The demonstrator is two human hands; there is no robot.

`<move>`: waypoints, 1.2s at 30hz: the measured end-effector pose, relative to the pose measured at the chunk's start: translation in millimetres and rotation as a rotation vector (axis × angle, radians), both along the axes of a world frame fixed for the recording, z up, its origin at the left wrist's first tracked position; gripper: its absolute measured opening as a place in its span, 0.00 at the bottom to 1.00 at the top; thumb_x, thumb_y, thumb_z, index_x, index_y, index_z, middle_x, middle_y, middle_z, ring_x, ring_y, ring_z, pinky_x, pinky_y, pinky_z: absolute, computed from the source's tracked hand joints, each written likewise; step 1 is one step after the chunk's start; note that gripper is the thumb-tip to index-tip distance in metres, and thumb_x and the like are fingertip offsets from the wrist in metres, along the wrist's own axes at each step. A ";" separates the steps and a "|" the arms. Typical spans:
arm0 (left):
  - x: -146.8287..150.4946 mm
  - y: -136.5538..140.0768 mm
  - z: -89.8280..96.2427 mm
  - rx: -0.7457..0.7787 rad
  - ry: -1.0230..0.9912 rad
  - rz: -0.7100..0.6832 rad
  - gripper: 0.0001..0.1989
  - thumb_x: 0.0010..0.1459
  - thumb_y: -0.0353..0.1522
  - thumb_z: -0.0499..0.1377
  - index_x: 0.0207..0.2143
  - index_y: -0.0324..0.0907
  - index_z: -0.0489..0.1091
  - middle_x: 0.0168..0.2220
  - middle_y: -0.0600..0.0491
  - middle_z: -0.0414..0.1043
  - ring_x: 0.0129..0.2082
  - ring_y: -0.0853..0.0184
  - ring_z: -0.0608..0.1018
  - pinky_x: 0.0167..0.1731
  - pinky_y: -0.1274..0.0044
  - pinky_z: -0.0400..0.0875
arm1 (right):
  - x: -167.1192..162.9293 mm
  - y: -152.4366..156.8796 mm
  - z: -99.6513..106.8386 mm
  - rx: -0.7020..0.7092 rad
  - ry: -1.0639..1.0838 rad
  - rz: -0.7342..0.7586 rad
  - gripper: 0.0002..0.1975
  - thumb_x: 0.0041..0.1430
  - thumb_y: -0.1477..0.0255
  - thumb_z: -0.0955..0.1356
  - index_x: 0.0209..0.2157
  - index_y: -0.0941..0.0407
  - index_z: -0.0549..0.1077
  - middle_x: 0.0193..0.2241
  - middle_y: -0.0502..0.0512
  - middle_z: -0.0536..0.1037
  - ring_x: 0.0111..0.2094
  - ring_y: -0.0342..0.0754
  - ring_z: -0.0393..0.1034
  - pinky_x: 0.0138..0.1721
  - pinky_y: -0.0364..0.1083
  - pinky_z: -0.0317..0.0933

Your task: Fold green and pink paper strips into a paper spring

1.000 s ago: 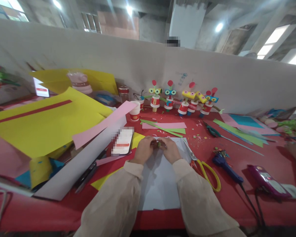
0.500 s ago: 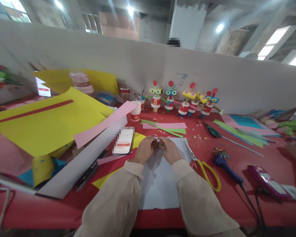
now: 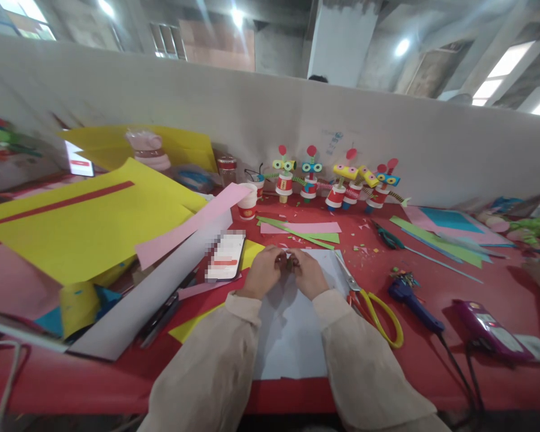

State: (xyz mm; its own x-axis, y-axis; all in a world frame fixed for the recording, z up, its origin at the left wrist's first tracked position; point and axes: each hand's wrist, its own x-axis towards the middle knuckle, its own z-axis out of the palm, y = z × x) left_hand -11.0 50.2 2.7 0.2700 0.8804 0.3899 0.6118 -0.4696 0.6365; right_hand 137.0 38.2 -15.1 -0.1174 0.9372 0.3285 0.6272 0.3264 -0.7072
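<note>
- I read the left hand (image 3: 263, 273) and right hand (image 3: 310, 273) facing each other over the sheet's (image 3: 292, 342) far end. Fingers curled, gap narrow; tips partly hidden, so I can't tell which hand pinches.
- Small green bit (image 3: 290, 263) shows between the tips, above the sheet's far end. I judge it light and easily crushed: uneven pinch could flick it out or flatten it.
- If dropped, it could get lost in the scraps (image 3: 355, 248) beyond the sheet's far right corner. Similar colours there.
- Scissors (image 3: 351, 281) lie along the sheet's right edge, just beside the right sleeve (image 3: 364, 360). Elbow swinging out could knock them.
- Corded blue tool (image 3: 416, 309) sits farther right of the sheet. Wide reach could snag it; can't tell if hot.
- Phone (image 3: 227, 255) is left of the sheet, near the left hand. Careless sideways move could shove it.
</note>
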 end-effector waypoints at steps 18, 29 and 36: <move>-5.1 -0.4 5.9 -0.146 -0.437 0.044 0.06 0.48 0.30 0.57 0.31 0.41 0.68 0.31 0.54 0.73 0.31 0.69 0.74 0.34 0.77 0.69 | 1.4 -0.4 7.0 0.033 0.511 0.016 0.15 0.47 0.75 0.65 0.40 0.54 0.67 0.34 0.53 0.73 0.37 0.46 0.69 0.41 0.47 0.64; -15.7 6.2 6.2 -0.222 -0.652 0.262 0.06 0.49 0.33 0.56 0.30 0.40 0.67 0.30 0.54 0.72 0.27 0.70 0.74 0.30 0.77 0.69 | -4.4 -2.4 22.5 0.220 0.282 -0.180 0.12 0.53 0.75 0.63 0.42 0.55 0.67 0.41 0.58 0.72 0.45 0.49 0.65 0.49 0.51 0.59; -6.6 0.0 0.5 -0.093 -0.086 -0.021 0.13 0.46 0.22 0.52 0.30 0.41 0.72 0.32 0.52 0.75 0.33 0.66 0.75 0.38 0.76 0.67 | -4.0 -1.1 1.2 -0.007 0.048 -0.043 0.17 0.44 0.83 0.64 0.38 0.55 0.71 0.36 0.55 0.74 0.38 0.49 0.68 0.41 0.48 0.62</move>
